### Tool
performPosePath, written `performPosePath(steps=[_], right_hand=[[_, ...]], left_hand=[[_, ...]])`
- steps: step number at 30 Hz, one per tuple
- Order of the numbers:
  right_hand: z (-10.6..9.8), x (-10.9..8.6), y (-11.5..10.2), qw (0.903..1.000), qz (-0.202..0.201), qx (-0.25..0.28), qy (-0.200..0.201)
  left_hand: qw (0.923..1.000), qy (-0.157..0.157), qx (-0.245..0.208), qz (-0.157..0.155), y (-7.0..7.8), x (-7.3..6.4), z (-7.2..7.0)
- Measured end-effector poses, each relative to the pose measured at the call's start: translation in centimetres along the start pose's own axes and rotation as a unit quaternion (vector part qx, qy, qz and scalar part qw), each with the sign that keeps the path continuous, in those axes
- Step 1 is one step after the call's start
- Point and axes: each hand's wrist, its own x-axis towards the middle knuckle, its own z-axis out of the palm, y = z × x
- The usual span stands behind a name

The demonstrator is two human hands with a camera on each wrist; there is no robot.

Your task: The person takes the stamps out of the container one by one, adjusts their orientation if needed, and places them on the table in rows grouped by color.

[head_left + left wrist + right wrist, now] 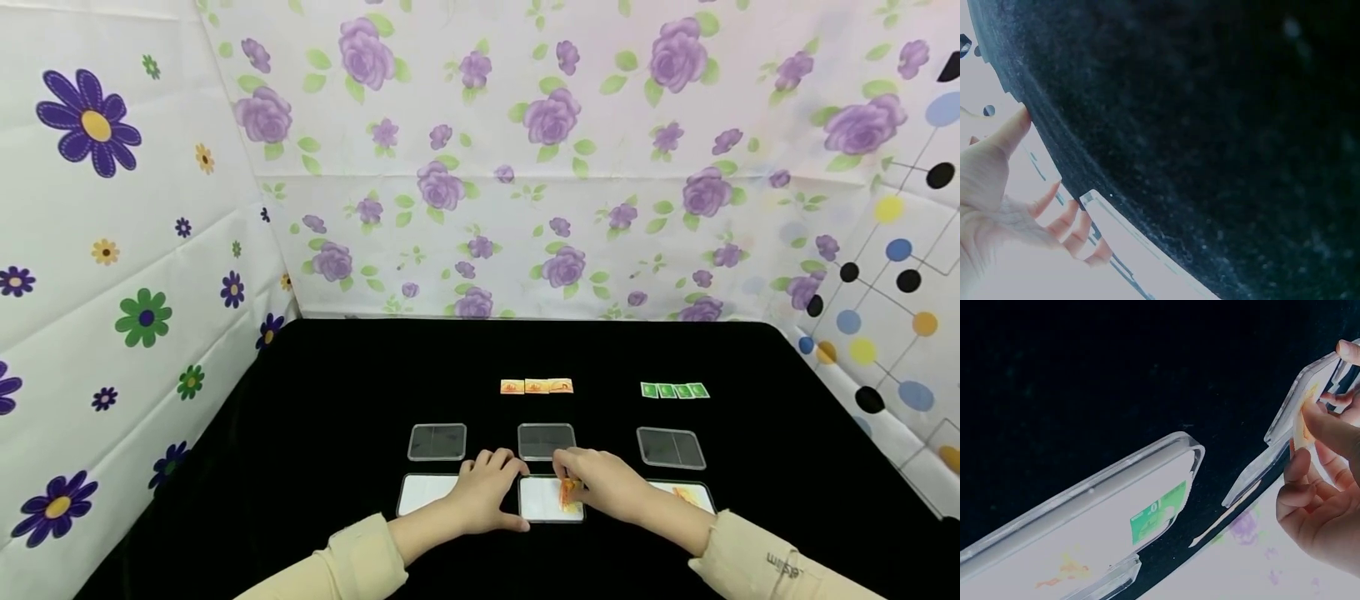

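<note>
In the head view, a white-based transparent case (538, 500) lies in the middle of the front row. My left hand (486, 496) spans its left end, thumb at the near corner and forefinger at the far one. My right hand (603, 485) pinches a small orange stamp-like card (567, 493) over the right part of this case. The right wrist view shows thumb and finger on the orange card (1304, 432), close over the white surface. Another white case (426, 492) lies partly under my left forearm. A third white case (697, 497), right of my right hand, bears orange and green (1159, 512) cards.
Behind the white cases stand three transparent lids: left (437, 442), middle (546, 432) and right (671, 448). Farther back are a row of orange cards (536, 387) and a row of green cards (675, 391) on the black cloth (360, 375). Patterned curtains (480, 167) enclose the table.
</note>
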Motion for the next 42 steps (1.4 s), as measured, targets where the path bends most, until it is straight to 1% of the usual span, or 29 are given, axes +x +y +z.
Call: performPosePath(steps=[3,5,7,9,12,16,18,20,27,34,39,42], right_hand=[[0.0,-0.1,0.1,1.0000,-0.001,0.004,0.006],[-0.1,-0.1,0.2,0.9999,0.001,0.015,0.004],[-0.3,0.0,0.4,0.9994,0.003,0.035,-0.003],[-0.6,0.0,0.6,0.9978,0.003,0.065,-0.014],[-1.3,0.2,1.1,0.9924,-0.004,0.120,-0.025],[-2.3,0.4,2.0,0.9809,-0.017,0.190,-0.036],[-2.9,0.5,2.6,0.9761,-0.019,0.213,-0.039],[-3.4,0.6,3.0,0.9715,-0.011,0.233,-0.043],[-4.6,0.9,3.9,0.9674,0.018,0.250,-0.036],[-5.1,1.0,4.1,0.9688,0.018,0.246,-0.027],[-5.8,1.2,4.4,0.9695,0.030,0.243,-0.007],[-6.2,1.3,4.5,0.9701,0.035,0.240,-0.006]], left_hand=[[1.0000,-0.001,0.000,0.000,0.0,0.0,0.1],[1.0000,-0.001,0.001,-0.001,0.0,0.0,0.1],[1.0000,-0.001,0.002,-0.002,0.0,-0.1,0.2],[1.0000,-0.002,0.002,-0.003,0.0,-0.1,0.1],[1.0000,-0.004,0.002,-0.004,0.0,-0.1,0.1],[0.9999,-0.007,0.007,-0.004,0.2,0.1,-0.1],[0.9999,-0.007,0.009,-0.005,0.2,0.2,-0.2],[0.9999,-0.007,0.011,-0.006,0.2,0.2,-0.2],[1.0000,-0.007,0.005,-0.003,0.2,0.2,-0.2],[0.9999,-0.011,-0.005,-0.002,0.2,0.1,-0.1],[0.9999,-0.011,-0.008,-0.002,0.3,0.1,-0.3],[0.9999,-0.011,-0.006,-0.002,0.4,0.1,-0.3]])
